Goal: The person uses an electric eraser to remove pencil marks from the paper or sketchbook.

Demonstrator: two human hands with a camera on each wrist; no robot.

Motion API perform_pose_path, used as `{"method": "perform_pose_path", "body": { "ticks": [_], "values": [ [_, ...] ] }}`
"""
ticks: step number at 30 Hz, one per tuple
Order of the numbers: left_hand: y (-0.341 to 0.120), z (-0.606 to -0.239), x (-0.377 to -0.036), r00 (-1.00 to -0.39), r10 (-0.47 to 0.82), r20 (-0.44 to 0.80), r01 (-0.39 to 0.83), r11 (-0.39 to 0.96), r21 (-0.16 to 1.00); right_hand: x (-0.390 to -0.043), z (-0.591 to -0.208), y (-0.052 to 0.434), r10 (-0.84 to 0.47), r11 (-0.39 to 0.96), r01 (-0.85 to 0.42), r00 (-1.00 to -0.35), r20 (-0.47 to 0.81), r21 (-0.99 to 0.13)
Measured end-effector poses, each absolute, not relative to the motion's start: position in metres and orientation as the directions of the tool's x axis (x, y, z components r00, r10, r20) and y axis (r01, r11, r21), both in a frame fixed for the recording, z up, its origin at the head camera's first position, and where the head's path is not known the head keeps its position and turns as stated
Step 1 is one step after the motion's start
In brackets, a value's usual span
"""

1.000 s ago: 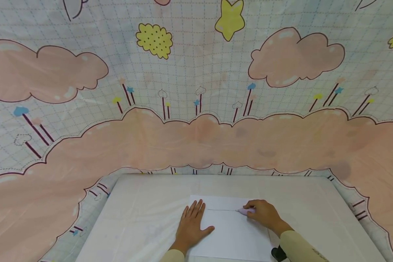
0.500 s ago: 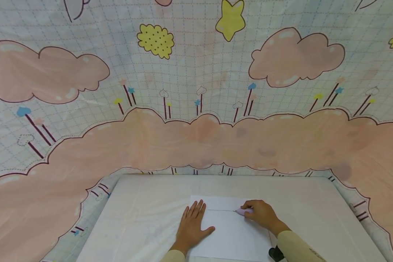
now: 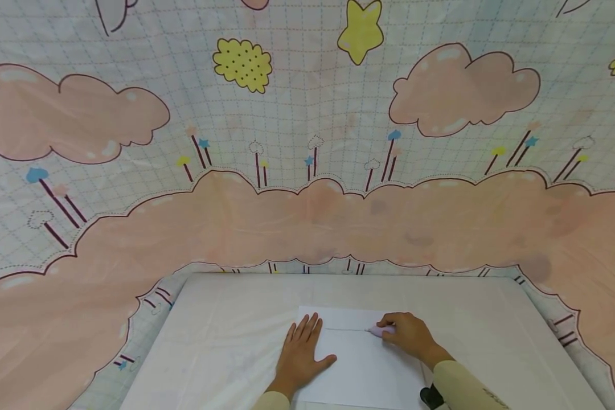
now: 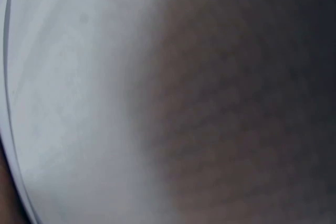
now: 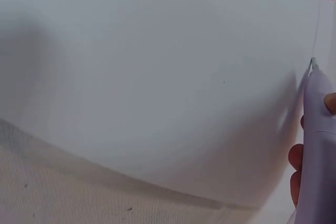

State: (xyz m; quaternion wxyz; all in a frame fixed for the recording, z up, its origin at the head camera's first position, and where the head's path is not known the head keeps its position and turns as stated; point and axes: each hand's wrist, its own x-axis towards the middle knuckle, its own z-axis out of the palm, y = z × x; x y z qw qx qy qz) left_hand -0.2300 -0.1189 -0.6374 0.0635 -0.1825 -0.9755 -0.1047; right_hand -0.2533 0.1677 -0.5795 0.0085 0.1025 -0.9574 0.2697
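Observation:
A sheet of white paper (image 3: pixel 361 376) lies on the white-covered table. My left hand (image 3: pixel 300 352) rests flat on its left side, fingers spread and thumb out to the right. My right hand (image 3: pixel 412 336) grips a thick lavender pen-shaped tool (image 3: pixel 384 330) near the paper's upper right. A thin dark line (image 3: pixel 345 329) runs across the upper paper, from near the left fingertips to the tool's tip. In the right wrist view the tool's narrow grey tip (image 5: pixel 314 62) meets the end of this line. Blur fills most of the left wrist view.
The white tabletop (image 3: pixel 225 319) extends around the paper on several sides. Behind it hangs a cloth (image 3: pixel 307 222) printed with clouds and stars. A black object (image 3: pixel 431 397) sits at the right sleeve.
My right hand has shifted slightly left with the tool, its tip following the line, and the visible line ends farther left. My left hand has stayed in place.

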Motion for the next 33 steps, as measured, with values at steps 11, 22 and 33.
{"method": "perform_pose_path", "body": {
  "ticks": [11,22,33],
  "values": [
    [-0.119,-0.636,-0.231,-0.93,0.34,0.137,0.361,0.915,0.181,-0.256,-0.584,0.172,-0.187,0.84,-0.209,-0.978,0.095,-0.501],
    [-0.118,-0.632,-0.229,-0.932,0.338,0.134,0.359,0.911,0.203,-0.258,-0.584,0.165,-0.196,0.828,-0.219,-0.976,0.1,-0.516],
    [-0.118,-0.632,-0.229,-0.933,0.338,0.119,0.356,0.914,0.194,-0.257,-0.586,0.161,-0.215,0.814,-0.239,-0.971,0.108,-0.529]
  ]
}}
